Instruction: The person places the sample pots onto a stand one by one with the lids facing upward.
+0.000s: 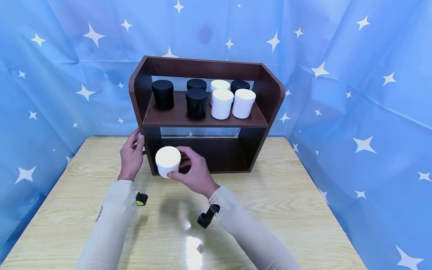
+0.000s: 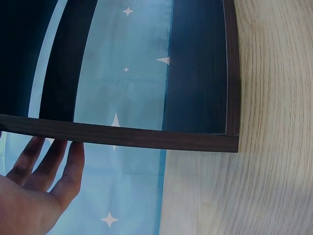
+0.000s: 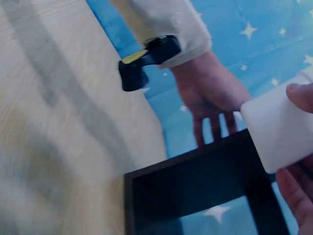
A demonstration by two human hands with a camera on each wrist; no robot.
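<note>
My right hand (image 1: 197, 173) grips a white lidded jar (image 1: 168, 161) between thumb and fingers, in front of the lower left of a dark brown two-tier shelf (image 1: 206, 122). In the right wrist view, the jar (image 3: 281, 125) appears tilted at the right edge, thumb on one side and fingers on the other. My left hand (image 1: 131, 155) is at the shelf's left side panel. Its fingers (image 2: 73, 169) extend to that panel's outer side in the left wrist view; their tips are partly hidden behind the edge.
Several black jars (image 1: 196, 104) and three white jars (image 1: 221, 104) stand on the upper tier, one black jar (image 1: 163, 94) apart at the left. The shelf stands on a wooden table (image 1: 287, 210). Blue star-patterned cloth (image 1: 337, 93) hangs behind and at the sides.
</note>
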